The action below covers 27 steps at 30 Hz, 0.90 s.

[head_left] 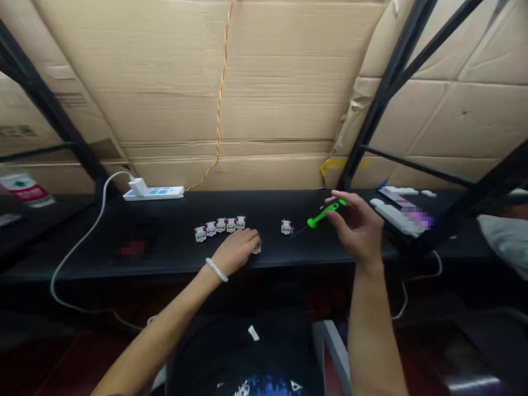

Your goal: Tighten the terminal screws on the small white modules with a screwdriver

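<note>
My right hand [363, 225] holds a green-handled screwdriver [319, 217], its thin shaft slanting down to the left. Near the tip, a small white and purple part [286, 226] lies by itself on the black tabletop [165, 242]. On the left, my left hand [239, 248], with a white beaded bracelet [216, 269] at the wrist, is closed over a small white part [256, 249] at the table's front. Most of that part is hidden under the fingers. Just beyond this hand, several similar white and purple parts [221, 224] stand in a slightly curved row.
A white power strip [153, 193] with a plugged-in charger and cable sits at the back left. Cardboard [280, 99] lines the back, with a red-yellow twisted wire hanging down. Black frame posts [371, 121] rise at both sides. Another person's sleeve [505, 242] shows at far right.
</note>
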Each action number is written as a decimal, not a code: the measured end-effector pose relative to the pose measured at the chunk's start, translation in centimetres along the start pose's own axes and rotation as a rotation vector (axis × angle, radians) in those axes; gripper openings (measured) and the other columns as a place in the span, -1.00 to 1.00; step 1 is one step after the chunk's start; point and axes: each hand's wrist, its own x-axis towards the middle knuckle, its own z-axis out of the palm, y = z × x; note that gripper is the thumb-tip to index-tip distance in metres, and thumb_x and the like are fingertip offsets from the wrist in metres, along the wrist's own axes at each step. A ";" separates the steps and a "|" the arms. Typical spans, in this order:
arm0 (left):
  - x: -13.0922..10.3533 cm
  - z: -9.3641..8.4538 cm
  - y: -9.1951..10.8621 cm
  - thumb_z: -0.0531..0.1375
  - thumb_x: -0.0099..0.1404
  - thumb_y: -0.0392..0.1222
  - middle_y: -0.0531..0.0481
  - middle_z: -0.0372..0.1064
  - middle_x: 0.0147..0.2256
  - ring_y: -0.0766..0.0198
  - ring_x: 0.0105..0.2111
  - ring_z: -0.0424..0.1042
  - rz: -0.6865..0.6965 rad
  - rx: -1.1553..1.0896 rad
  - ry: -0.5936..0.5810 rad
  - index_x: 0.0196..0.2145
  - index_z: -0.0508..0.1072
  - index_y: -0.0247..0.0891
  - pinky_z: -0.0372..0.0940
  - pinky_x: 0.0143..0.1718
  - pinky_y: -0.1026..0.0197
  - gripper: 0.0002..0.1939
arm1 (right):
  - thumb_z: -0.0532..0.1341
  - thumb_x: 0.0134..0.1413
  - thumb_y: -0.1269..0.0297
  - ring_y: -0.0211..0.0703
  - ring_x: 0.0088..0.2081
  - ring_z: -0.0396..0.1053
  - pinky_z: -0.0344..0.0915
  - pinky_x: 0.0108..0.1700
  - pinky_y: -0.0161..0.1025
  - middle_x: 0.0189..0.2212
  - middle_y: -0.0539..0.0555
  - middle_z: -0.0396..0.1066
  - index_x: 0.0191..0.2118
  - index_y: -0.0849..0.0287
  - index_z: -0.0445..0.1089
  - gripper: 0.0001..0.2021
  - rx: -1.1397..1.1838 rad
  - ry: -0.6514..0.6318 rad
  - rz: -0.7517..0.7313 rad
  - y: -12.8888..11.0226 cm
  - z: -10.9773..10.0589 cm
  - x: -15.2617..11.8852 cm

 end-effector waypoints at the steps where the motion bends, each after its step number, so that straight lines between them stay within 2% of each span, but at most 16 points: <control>1: -0.1 0.0 0.1 0.04 0.46 -0.49 -0.15 0.50 -0.11 0.09 -0.14 0.45 0.001 0.004 0.000 -0.15 0.51 -0.29 0.35 -0.07 0.08 -0.73 | 0.42 0.21 0.19 -0.06 -0.19 0.56 0.57 -0.10 -0.06 -0.14 0.08 0.55 0.11 0.00 0.53 -0.64 -0.002 -0.004 0.000 0.0 0.0 0.0; 14: -0.5 -0.4 0.3 0.08 0.46 -0.47 -0.12 0.50 -0.12 0.13 -0.18 0.46 -0.033 -0.036 0.003 -0.14 0.50 -0.27 0.34 -0.10 0.14 -0.77 | 0.41 0.22 0.18 -0.06 -0.20 0.57 0.57 -0.10 -0.06 -0.15 0.09 0.55 0.11 0.01 0.53 -0.64 -0.008 -0.021 0.000 -0.1 0.2 0.0; 27: -0.6 0.0 1.3 0.07 0.49 -0.44 -0.16 0.48 -0.11 0.11 -0.17 0.46 -0.056 0.016 0.022 -0.15 0.49 -0.28 0.37 -0.08 0.09 -0.79 | 0.41 0.22 0.22 -0.07 -0.21 0.56 0.55 -0.10 -0.07 -0.15 0.06 0.54 0.12 -0.03 0.53 -0.64 -0.003 -0.034 -0.003 -0.2 0.2 0.0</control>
